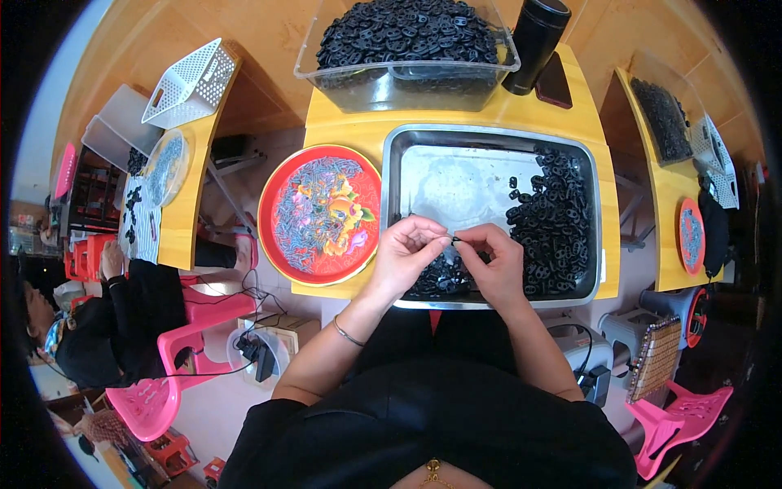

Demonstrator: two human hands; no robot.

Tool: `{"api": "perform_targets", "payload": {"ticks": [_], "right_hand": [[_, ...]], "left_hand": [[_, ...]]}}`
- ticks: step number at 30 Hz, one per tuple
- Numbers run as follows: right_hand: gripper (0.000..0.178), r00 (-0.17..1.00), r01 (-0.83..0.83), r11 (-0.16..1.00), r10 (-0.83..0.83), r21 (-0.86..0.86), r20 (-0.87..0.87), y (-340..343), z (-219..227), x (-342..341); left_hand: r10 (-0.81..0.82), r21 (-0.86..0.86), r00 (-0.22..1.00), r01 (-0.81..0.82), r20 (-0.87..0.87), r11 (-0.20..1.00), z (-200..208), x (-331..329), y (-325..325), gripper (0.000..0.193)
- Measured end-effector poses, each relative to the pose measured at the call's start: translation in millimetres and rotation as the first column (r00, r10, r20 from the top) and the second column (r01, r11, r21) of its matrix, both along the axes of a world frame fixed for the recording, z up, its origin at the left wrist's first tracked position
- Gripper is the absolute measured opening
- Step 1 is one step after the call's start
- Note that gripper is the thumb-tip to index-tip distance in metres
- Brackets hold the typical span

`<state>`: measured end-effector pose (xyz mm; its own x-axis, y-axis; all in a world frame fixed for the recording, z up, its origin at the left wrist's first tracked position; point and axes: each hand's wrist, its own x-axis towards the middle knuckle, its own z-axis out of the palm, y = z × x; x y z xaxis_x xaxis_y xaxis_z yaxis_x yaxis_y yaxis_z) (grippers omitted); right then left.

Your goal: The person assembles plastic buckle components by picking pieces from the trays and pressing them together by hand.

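Both of my hands meet over the near part of a metal tray (391, 175). My right hand (494, 262) pinches a small black plastic piece (455, 240) between thumb and finger. Right beside it, my left hand (411, 251) is closed in a pinch, its fingertips close to the piece; whatever it holds is too small to make out. Loose black pieces with oval holes (558, 228) heap along the tray's right side, and a smaller pile (440, 281) lies below my hands. To the left, a red floral round tray (271, 244) holds many thin grey metal pins or screws (305, 228).
A clear plastic bin (371, 94) full of black pieces stands at the back of the yellow table (342, 122), with a black cylinder (538, 41) and a dark phone-like slab (554, 84) beside it. A seated person (122, 326) works at a left table. Pink chairs (208, 314) flank me.
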<state>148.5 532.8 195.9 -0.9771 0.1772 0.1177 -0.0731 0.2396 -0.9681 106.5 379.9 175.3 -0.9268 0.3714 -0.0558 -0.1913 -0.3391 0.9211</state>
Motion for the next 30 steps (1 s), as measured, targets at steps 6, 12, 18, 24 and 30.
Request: {"api": "perform_targets", "payload": {"ticks": [6,12,18,24,30], "right_hand": [[0.011,0.999,-0.016,0.998,0.019,-0.062,0.049,2,-4,2],[0.022,0.995,-0.011,0.973,0.034,-0.231,0.095,0,-6,0],[0.026,0.995,-0.018,0.973,0.040,-0.231,0.087,1,-4,0],[0.024,0.998,-0.029,0.977,0.041,-0.212,0.051,1,-6,0],[0.021,0.996,-0.047,0.987,0.058,-0.154,0.069,3,-6,0]], "left_hand": [[-0.041,-0.015,0.998,0.040,-0.050,0.999,-2,-1,-3,0.015],[-0.006,0.043,1.000,0.007,-0.023,0.999,8,0,3,0.020],[-0.051,-0.038,0.997,0.049,-0.053,0.998,3,1,0,0.013],[-0.046,-0.070,0.998,0.042,-0.045,0.997,-1,0,2,0.006],[-0.073,-0.141,0.992,0.058,-0.104,0.988,-2,3,2,0.005]]}}
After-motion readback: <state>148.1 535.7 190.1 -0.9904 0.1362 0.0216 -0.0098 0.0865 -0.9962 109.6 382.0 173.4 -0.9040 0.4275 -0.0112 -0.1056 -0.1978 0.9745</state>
